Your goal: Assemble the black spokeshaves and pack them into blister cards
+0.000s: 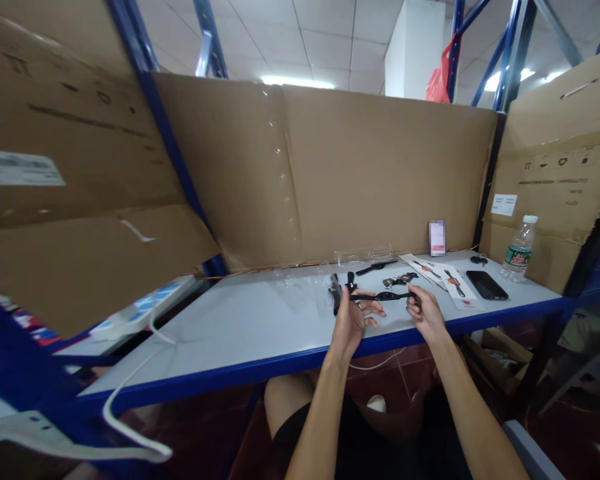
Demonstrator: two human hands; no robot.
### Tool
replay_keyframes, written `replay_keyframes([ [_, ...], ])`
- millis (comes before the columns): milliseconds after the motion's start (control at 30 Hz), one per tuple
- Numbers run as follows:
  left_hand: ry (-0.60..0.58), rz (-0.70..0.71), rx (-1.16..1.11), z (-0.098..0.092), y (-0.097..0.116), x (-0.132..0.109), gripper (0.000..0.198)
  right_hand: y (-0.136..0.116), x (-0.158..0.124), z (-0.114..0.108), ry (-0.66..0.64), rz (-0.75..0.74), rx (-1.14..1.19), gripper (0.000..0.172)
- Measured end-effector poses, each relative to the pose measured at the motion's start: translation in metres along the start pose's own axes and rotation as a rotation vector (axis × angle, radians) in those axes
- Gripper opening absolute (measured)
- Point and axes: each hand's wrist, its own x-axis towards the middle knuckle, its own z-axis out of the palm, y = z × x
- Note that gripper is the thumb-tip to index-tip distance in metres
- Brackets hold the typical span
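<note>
A black wristband [387, 296] with a wider oval middle is stretched level between my two hands, just above the table's front half. My left hand [351, 325] pinches one end near the thumb, its other fingers loosely curled below. My right hand [426, 313] grips the opposite end between thumb and fingertips. Behind my left hand are more black straps [335, 288], partly hidden by it. Another black band [377, 267] lies farther back. Small dark and shiny pieces [400, 281], too small to name, lie behind the held band.
Printed cards [457, 290] with band pictures lie right of my hands, beside a black phone [487, 285]. A lit phone [437, 238] leans on the back cardboard [380, 173]. A water bottle [519, 250] stands at right. A white cable [111, 407] hangs at left.
</note>
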Motion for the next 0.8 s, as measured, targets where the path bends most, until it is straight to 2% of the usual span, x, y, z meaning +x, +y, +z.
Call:
replay_keyframes([
  [67,-0.098,-0.081,-0.042,-0.001,0.003,-0.002,0.079,-0.005,0.016,0.002,0.020,-0.035,0.014,0.045],
  [133,-0.148,-0.143,-0.026,-0.001,0.005,-0.003,0.077,-0.014,0.033,0.010,-0.020,-0.046,-0.027,0.045],
  [333,-0.109,-0.152,0.171,0.003,-0.002,-0.003,0.050,-0.033,0.066,0.051,-0.316,-0.010,-0.346,0.043],
  [400,-0.096,-0.141,0.171,0.002,-0.005,-0.002,0.045,-0.033,0.071,0.061,-0.431,0.043,-0.425,0.042],
  [467,-0.069,-0.115,0.137,0.001,-0.007,0.000,0.042,-0.034,0.077,0.063,-0.474,0.061,-0.474,0.043],
  [500,-0.045,-0.092,0.110,0.000,-0.008,0.001,0.042,-0.035,0.082,0.062,-0.445,0.028,-0.508,0.043],
  [567,0.017,-0.047,0.049,-0.002,-0.010,0.003,0.042,-0.038,0.094,0.053,-0.288,-0.118,-0.671,0.036],
  [667,0.094,-0.021,-0.033,-0.005,-0.011,0.006,0.044,-0.040,0.112,0.028,-0.041,-0.330,-1.158,0.019],
  [733,0.121,-0.016,-0.072,-0.006,-0.011,0.006,0.046,-0.037,0.120,0.011,-0.043,-0.361,-1.455,0.016],
  [800,0.131,-0.007,-0.089,-0.006,-0.010,0.006,0.047,-0.031,0.125,-0.002,-0.178,-0.369,-1.603,0.026],
])
